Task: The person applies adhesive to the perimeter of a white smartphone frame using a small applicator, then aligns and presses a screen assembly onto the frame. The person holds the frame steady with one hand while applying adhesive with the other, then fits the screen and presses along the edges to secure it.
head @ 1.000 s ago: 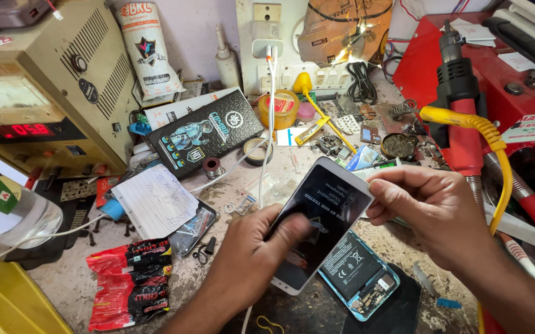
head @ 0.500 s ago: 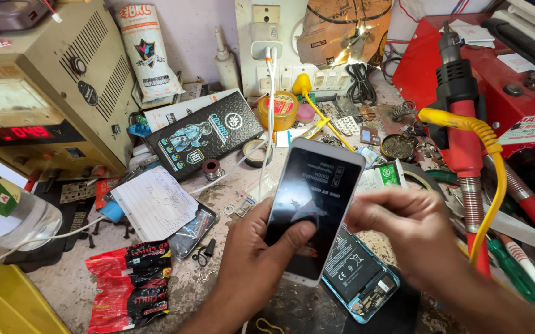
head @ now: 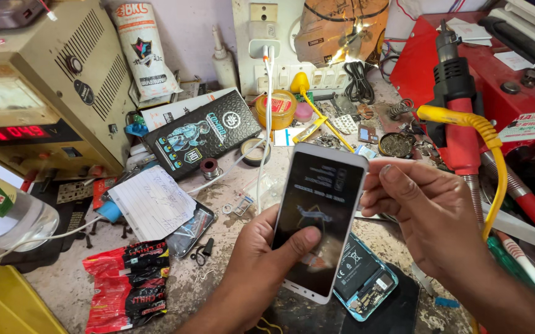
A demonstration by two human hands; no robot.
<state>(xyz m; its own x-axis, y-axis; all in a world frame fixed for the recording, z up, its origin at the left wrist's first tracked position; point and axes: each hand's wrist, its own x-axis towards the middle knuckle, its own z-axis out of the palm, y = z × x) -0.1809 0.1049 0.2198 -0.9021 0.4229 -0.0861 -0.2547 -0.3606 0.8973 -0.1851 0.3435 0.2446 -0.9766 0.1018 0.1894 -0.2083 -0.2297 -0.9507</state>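
Note:
My left hand (head: 261, 263) holds a white-framed phone screen panel (head: 320, 216) upright above the bench, thumb pressed on its dark glass. My right hand (head: 425, 213) sits at the panel's right edge, fingertips curled and touching its side near the top. Under the panel lies an opened phone body (head: 363, 281) with its battery and circuit board showing, resting on a black mat (head: 397, 312).
A beige power supply (head: 38, 93) with a red display stands at left. Around it: a black box (head: 202, 133), a paper note (head: 151, 203), a red snack packet (head: 128, 284), a white cable (head: 266, 117), a hot-air gun (head: 456, 105) with a yellow hose, and a red toolbox (head: 509, 68).
The screen panel has been raised off the opened phone body and tipped more upright. My right hand has shifted from its upper corner to its right edge.

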